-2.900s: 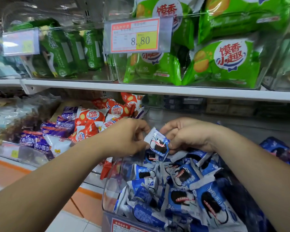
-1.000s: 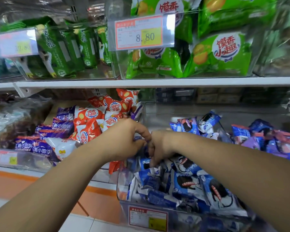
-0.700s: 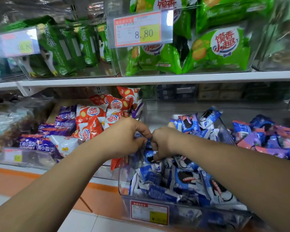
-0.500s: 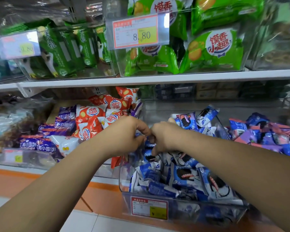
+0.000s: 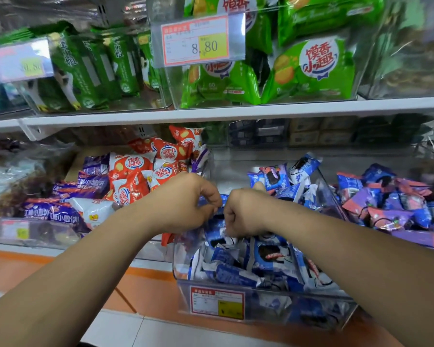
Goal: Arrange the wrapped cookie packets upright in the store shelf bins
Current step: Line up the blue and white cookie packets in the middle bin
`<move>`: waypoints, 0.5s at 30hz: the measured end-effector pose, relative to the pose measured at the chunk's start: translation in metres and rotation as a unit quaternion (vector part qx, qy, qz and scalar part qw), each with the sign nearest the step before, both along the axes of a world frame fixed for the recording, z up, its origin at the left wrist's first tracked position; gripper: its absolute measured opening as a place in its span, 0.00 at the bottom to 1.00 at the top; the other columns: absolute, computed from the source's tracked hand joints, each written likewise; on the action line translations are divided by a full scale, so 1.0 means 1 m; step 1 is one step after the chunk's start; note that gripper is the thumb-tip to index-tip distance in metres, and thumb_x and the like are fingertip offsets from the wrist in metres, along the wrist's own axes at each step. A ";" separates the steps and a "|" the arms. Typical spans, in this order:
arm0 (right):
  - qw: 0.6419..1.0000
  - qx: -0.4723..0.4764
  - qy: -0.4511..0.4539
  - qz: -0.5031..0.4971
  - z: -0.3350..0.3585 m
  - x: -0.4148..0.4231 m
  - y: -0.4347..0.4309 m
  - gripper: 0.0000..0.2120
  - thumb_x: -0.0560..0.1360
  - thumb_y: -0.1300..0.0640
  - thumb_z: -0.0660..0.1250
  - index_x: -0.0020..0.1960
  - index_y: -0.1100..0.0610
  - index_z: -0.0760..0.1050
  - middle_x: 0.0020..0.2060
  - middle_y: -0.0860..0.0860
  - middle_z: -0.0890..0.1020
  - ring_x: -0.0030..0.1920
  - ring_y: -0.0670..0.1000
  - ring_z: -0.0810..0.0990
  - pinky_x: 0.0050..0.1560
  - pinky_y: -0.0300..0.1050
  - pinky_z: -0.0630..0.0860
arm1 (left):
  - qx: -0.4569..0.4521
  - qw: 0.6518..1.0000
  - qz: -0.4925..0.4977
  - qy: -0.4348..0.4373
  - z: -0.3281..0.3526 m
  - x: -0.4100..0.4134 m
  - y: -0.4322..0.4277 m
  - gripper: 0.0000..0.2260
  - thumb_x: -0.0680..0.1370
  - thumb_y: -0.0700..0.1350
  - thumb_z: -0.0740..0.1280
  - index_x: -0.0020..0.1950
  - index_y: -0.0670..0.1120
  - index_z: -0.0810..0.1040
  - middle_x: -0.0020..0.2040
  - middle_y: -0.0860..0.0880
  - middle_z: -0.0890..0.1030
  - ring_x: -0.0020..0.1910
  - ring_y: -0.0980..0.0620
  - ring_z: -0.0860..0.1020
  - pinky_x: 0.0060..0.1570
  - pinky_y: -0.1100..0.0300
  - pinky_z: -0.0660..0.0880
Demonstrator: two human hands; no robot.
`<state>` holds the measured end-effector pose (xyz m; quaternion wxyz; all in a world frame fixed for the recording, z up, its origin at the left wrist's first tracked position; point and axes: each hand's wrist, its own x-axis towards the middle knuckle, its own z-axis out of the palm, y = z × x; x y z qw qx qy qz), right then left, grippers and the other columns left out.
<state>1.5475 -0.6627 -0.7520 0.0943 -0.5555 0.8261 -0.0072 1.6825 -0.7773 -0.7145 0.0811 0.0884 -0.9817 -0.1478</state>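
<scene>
Left hand (image 5: 186, 201) and right hand (image 5: 246, 211) pinch one blue packet (image 5: 223, 197), axis hidden.

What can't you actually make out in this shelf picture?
Head view, the only one:
1. What, if anything, the left hand and right hand hold: their own backs hide the fingertips.
2. Small print on the price label of the clear bin: too small, blurred.
3. The upper-left price tag: washed out by glare.
4. What the top-right bin contains: blurred, cut by the frame edge.
</scene>
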 end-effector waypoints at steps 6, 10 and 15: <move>0.995 0.016 0.100 0.015 -0.011 -0.002 -0.008 0.05 0.76 0.53 0.69 0.44 0.51 0.83 0.50 0.48 0.77 0.60 0.53 0.66 0.70 0.59 0.57 | -0.018 1.000 -0.015 -0.003 -0.002 -0.002 -0.001 0.06 0.77 0.42 0.72 0.47 0.52 0.87 0.41 0.63 0.81 0.41 0.70 0.77 0.45 0.73 0.73; 0.995 -0.039 0.084 0.029 -0.012 -0.003 -0.003 0.07 0.74 0.48 0.73 0.43 0.51 0.84 0.47 0.48 0.78 0.56 0.52 0.69 0.64 0.54 0.64 | -0.021 1.000 -0.011 -0.016 -0.001 -0.001 -0.001 0.05 0.77 0.43 0.72 0.46 0.53 0.86 0.40 0.62 0.81 0.41 0.66 0.79 0.46 0.66 0.77; 0.993 -0.120 0.009 0.003 0.010 -0.003 0.012 0.06 0.72 0.54 0.71 0.38 0.51 0.78 0.42 0.50 0.82 0.47 0.56 0.80 0.45 0.46 0.76 | 0.041 0.991 -0.065 -0.109 0.014 0.010 0.011 0.01 0.76 0.47 0.75 0.45 0.52 0.87 0.40 0.56 0.86 0.39 0.58 0.83 0.44 0.56 0.81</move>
